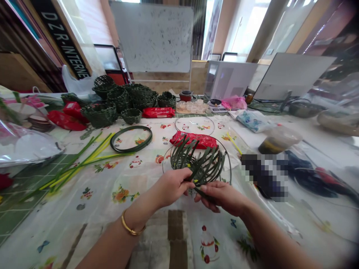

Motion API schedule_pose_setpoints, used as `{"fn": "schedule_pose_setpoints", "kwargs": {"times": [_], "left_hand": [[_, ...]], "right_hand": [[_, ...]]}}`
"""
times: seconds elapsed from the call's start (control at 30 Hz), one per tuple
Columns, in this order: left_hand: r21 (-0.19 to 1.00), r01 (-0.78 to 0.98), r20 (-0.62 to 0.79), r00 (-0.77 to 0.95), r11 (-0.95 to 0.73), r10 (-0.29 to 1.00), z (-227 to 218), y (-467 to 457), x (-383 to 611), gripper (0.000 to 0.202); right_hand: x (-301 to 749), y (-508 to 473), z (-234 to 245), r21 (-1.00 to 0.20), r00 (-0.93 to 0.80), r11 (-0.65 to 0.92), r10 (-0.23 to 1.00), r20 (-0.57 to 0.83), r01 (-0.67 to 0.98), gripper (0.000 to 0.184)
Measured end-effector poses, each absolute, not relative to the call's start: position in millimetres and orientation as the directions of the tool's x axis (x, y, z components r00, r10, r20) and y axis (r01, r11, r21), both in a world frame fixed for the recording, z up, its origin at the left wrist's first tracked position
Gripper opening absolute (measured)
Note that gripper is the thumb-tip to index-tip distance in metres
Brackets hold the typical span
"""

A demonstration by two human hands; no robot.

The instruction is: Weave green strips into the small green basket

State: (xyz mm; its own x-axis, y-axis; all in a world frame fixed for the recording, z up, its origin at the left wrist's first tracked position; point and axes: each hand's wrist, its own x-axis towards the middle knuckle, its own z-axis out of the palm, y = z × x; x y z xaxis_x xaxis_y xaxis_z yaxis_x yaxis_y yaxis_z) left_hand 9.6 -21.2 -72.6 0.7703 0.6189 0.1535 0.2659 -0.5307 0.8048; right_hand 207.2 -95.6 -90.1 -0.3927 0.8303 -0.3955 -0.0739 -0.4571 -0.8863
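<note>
Before me is a partly woven basket (pixel 200 162) of dark green strips, its loose strip ends standing up and curving inward. My left hand (pixel 178 183) pinches the near side of it, thumb and fingers closed on the strips. At the near right edge my right hand (pixel 217 196) is closed round a dark green strip (pixel 206 195) that runs from the basket. Both hands almost meet. The fingers partly hide the basket's near side. Just behind the basket lies a red packet (pixel 193 140), and a thin wire ring (pixel 230 164) shows around it.
A coiled dark green strip (pixel 131 139) and yellow and green strips (pixel 81 160) lie left on the flowered tablecloth (pixel 151 201). Finished green baskets (pixel 134 95) are heaped behind. A plastic cup (pixel 277 140) of dark stuff and a pixelated object (pixel 265 175) are at right.
</note>
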Motion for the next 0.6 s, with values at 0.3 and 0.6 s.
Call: {"fn": "schedule_pose_setpoints", "kwargs": {"times": [0.3, 0.6], "left_hand": [[0.299, 0.316, 0.358, 0.837, -0.9, 0.413, -82.8, -16.3, 6.5, 0.006], [0.151, 0.54, 0.047, 0.833, -0.828, 0.552, -92.7, -21.2, 15.9, 0.022]], "right_hand": [[208.0, -93.2, -97.8, -0.938, -0.311, -0.341, 0.887, -0.341, 0.055, 0.03], [213.7, -90.0, -102.0, -0.897, -0.228, -0.137, 0.941, -0.25, 0.421, 0.014]]}}
